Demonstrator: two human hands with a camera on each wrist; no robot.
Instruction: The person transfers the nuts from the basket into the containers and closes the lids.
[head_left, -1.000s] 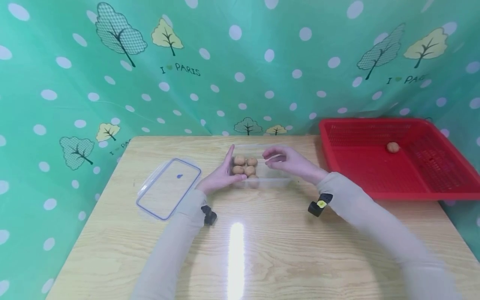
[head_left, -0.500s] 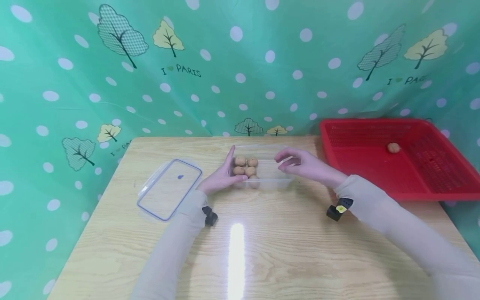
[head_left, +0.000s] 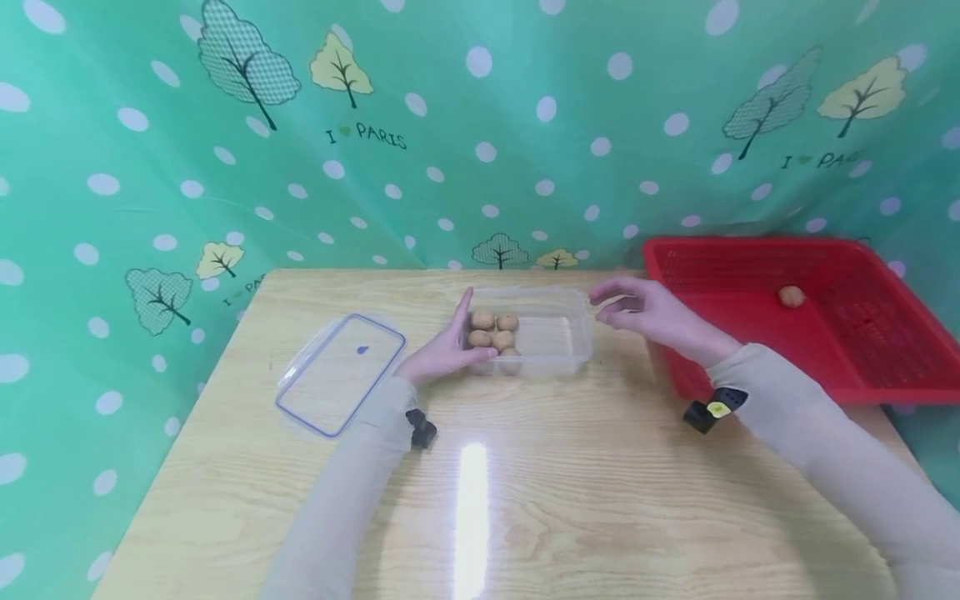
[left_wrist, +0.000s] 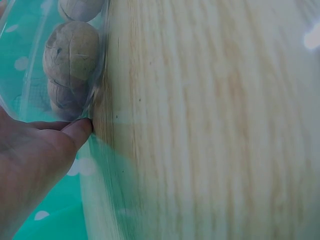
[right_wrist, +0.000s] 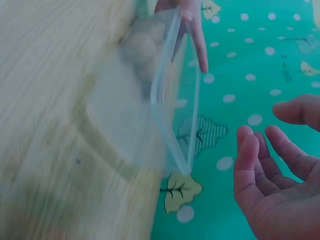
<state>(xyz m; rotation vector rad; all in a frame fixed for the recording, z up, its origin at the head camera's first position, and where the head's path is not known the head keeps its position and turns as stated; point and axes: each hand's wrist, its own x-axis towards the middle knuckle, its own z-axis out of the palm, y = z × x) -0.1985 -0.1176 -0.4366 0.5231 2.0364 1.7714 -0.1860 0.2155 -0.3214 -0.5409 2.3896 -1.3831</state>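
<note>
1. Clear plastic container (head_left: 573,362) is placed on the wooden table (head_left: 562,500), near its back edge, and is flanked by a blue-edged clear lid (head_left: 341,375) on the left and a red basket (head_left: 720,271) on the right, both well apart from it.
2. The space between container and basket is partly taken up by the right hand (head_left: 637,308), and the basket's near left corner is crossed by the right wrist and sleeve. The table is backed by a green dotted cloth (head_left: 637,100).
3. At least five walnuts (head_left: 482,320) are gathered in the container's left end; its near left corner is hidden by a thumb. One walnut (head_left: 791,296) is held in the basket, toward the back.
4. The container is set upright, top upward, its long axis running left to right along the table's back edge. The lid is slanted, its far end leaning right.
5. The container's left end is gripped by the left hand (head_left: 442,348), the thumb set along the near side; whether the other fingers are pressed together cannot be told. The right hand's fingers are loosely bent, thumb apart, just beside the right end.
</note>
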